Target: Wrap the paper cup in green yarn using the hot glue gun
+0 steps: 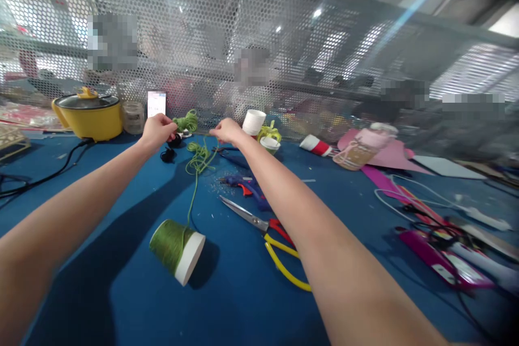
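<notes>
Stretches a length of green cord (198,158) between two bare hands held out over the far part of a blue desk (121,292). Pinches one end in the left hand (157,131), fingers closed on it, and nips the other in the right hand (227,131), closed the same way. Leaves the slack in a loose tangle on the desk just below the hands, trailing down to one green spool (177,248) that lies on its side between the forearms. Counts one pair of scissors (263,227) with red and yellow handles just right of that spool, partly under the right forearm, and one blue glue gun (248,188) behind it. Counts along the back edge one yellow pot (87,116) with a glass lid, one glass jar (133,117), one white card (156,103), one second green bundle (186,120), one white spool (254,121), one red-and-white roll (316,145) and one pink jar (359,152) on its side. Shows a perforated metal screen (284,21) behind the desk. Yields no readable writing or brand: print on the card too blurred to make out.
</notes>
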A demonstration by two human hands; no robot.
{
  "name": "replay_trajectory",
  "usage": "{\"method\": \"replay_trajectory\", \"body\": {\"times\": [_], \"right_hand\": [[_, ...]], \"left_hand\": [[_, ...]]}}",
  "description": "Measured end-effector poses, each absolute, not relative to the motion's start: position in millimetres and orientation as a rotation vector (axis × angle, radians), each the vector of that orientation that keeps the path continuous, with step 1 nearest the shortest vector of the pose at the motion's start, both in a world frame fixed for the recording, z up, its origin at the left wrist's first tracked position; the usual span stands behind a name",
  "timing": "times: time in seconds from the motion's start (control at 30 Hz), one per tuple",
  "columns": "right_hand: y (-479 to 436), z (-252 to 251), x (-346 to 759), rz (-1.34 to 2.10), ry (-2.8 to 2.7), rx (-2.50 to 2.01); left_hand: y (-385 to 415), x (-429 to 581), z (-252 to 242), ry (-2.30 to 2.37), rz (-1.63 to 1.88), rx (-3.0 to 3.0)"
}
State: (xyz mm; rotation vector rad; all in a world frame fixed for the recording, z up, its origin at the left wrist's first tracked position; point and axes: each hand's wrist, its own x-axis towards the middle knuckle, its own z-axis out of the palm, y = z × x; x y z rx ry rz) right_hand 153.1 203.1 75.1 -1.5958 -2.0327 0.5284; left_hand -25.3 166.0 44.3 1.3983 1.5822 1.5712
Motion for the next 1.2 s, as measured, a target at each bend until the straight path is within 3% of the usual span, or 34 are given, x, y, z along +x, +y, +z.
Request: {"method": "replay_trajectory", "body": {"times": [0.3,0.5,0.8,0.97,1.2], "right_hand": [[156.2,62.1,205.0,0.345,-2.173,-1.631],[111.2,58.1,235.7,0.325,-2.188,-1.610],[15.6,28.2,203.9,1.201,-2.291,-1.402],[-7.1,11.4,184.6,1.807,-1.969,-1.312],[1.6,6.1,178.9,1.845,-1.457,-1.087]], "left_hand": [[214.4,10.3,43.3,1.756,1.277,1.609],[185.9,9.1,39.3,1.758,0.913,1.800],[74.3,-31.1,48.5,1.551,0.263,1.830],[38.8,-44.2,39.6,1.204,0.112,1.731],[24.8,-33.5,26.2,1.096,0.148,1.994]]}}
